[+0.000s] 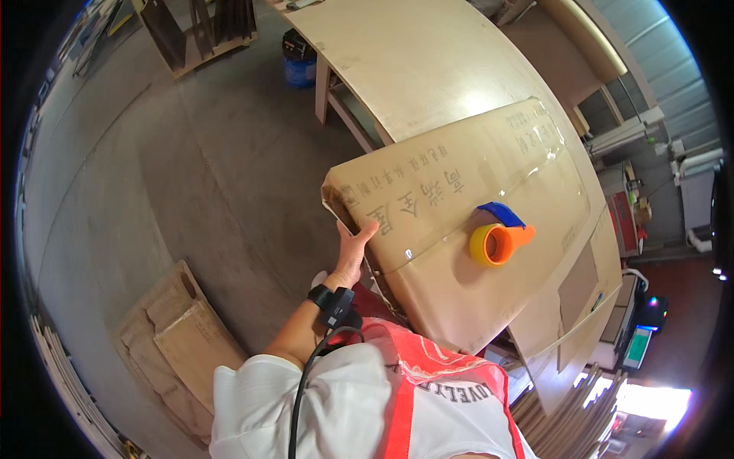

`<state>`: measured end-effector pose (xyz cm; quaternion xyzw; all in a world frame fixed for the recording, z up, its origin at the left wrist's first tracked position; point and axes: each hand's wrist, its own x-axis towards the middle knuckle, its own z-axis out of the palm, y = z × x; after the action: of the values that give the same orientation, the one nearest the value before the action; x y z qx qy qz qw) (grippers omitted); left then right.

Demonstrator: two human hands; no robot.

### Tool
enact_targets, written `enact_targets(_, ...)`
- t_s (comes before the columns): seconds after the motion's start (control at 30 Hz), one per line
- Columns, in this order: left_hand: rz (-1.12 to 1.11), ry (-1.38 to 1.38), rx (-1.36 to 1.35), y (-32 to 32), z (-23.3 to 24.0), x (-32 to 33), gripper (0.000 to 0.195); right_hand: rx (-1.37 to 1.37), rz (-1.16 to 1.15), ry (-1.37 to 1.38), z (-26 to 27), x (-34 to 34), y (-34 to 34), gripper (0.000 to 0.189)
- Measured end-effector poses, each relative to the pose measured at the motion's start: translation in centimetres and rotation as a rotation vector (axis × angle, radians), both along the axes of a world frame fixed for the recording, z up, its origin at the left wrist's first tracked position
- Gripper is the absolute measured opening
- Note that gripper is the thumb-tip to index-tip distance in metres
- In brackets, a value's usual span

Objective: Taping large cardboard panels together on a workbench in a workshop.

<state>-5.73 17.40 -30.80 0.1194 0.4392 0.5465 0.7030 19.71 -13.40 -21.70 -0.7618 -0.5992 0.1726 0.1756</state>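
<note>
My left hand (351, 252) grips the near left edge of a flat package (459, 229) wrapped in brown kraft paper. Its thumb lies on the top face, and the fingers go down the side, partly hidden. The package bears printed writing, and shiny clear tape runs along its top. It rests at a slant, partly over the table (413, 51), with its near left corner past the table edge. On top of it sits an orange handheld tape dispenser (504, 241) with a yellow tape roll and a blue part. My right hand is out of view.
A folded brown cardboard piece (189, 350) lies on the concrete floor (189, 172) to the left. Under the table's far end is a blue bucket (299, 72). A wooden rack (200, 34) stands beyond, a large paper roll (585, 40) at far right. Stacked boards (565, 413) lean at lower right.
</note>
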Motion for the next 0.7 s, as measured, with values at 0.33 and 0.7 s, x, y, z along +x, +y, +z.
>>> enact_targets(0.33, 0.183, 0.322, 0.03, 0.3, 1.6, 3.1, 0.073, -0.227, -0.035, 0.607, 8.0, 5.8, 11.1, 0.044)
enact_targets(0.7, 0.213, 0.329, 0.215, 0.1, 0.8, 3.2, 0.084, -0.01, -0.162, -0.108, 3.5, 3.3, 33.8, 0.048)
